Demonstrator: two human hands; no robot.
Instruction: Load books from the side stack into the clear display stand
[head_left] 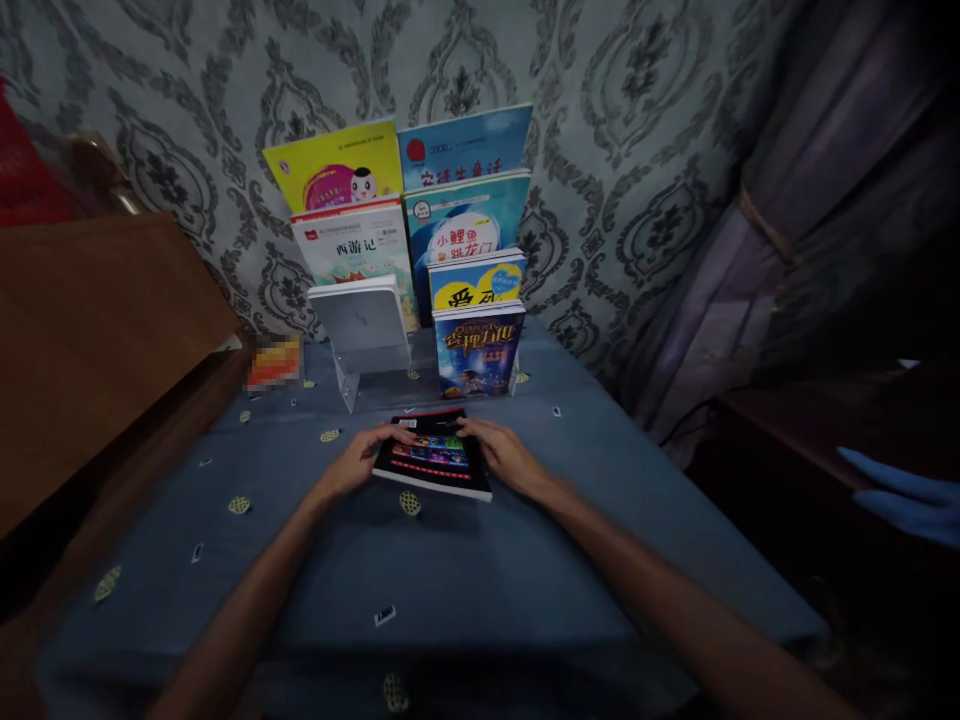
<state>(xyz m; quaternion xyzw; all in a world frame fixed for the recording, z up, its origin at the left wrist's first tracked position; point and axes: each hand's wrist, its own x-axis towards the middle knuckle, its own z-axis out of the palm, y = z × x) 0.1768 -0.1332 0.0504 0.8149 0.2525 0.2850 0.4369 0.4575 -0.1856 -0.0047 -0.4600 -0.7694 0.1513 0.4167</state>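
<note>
Between my two hands is a black paperback book (pixel 427 470) with rows of small colourful pictures on its cover, tilted above the table. My left hand (pixel 364 455) grips its left edge, thumb on top. On its right side my right hand (pixel 506 455) holds it the same way; the fingers underneath are hidden. Just behind stands a clear stepped book rack (pixel 349 375). Its right front holds a dark blue book (pixel 480 350), with a yellow-and-blue book (pixel 476 283) behind it. A pale grey book or panel (pixel 361 325) stands at the left front.
Taller picture books, including a yellow one (pixel 337 160) and a blue one (pixel 465 145), stand at the back of the rack. A blue patterned cloth covers the table (pixel 600 560). Brown furniture (pixel 105 340) is on the left; a purple curtain (pixel 720 260) hangs on the right.
</note>
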